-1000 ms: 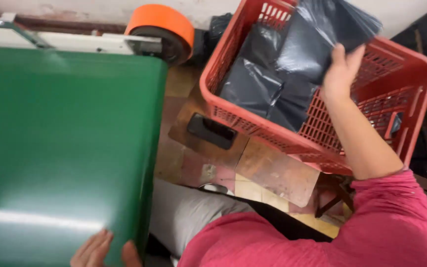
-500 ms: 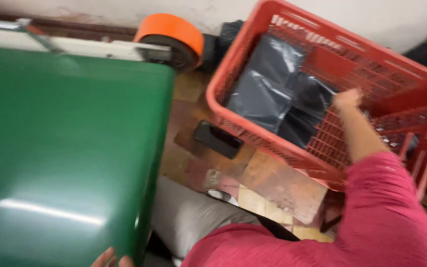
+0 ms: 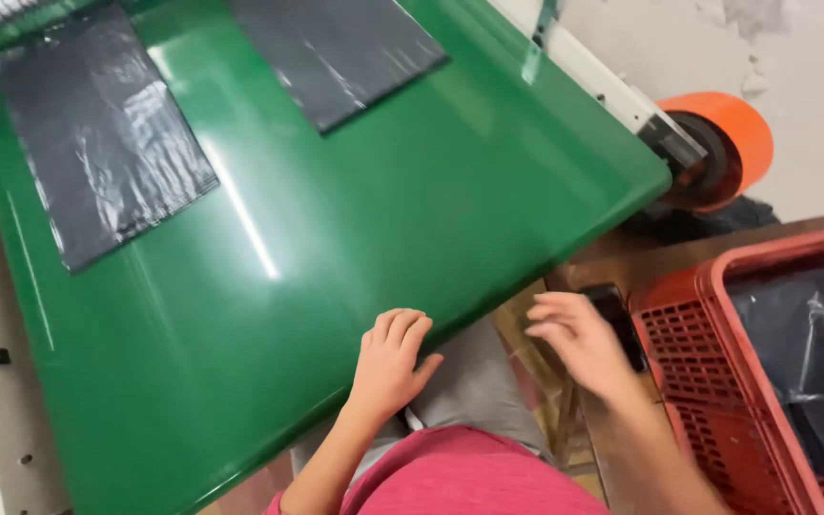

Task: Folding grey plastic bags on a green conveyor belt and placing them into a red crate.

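Observation:
My left hand [image 3: 390, 362] rests on the near edge of a shiny green conveyor belt [image 3: 355, 210], fingers loosely curled, holding nothing. My right hand [image 3: 576, 343] hovers empty with fingers spread between the belt's edge and a red plastic basket [image 3: 708, 372]. It is blurred by motion. Black plastic bags [image 3: 813, 362] lie inside the basket. Two flat black bags lie on the belt farther away, one at the left [image 3: 97, 133] and one near the top [image 3: 336, 48].
An orange roller [image 3: 722, 143] sits at the belt's right end by a white wall. A small black device [image 3: 617, 319] lies on a wooden surface [image 3: 717, 243] beside the basket. My grey-clad lap [image 3: 474, 381] is below the belt edge.
The view swung left from the basket to the belt. My right hand came out of the basket, empty, toward the belt edge. My left hand now lies on the belt edge.

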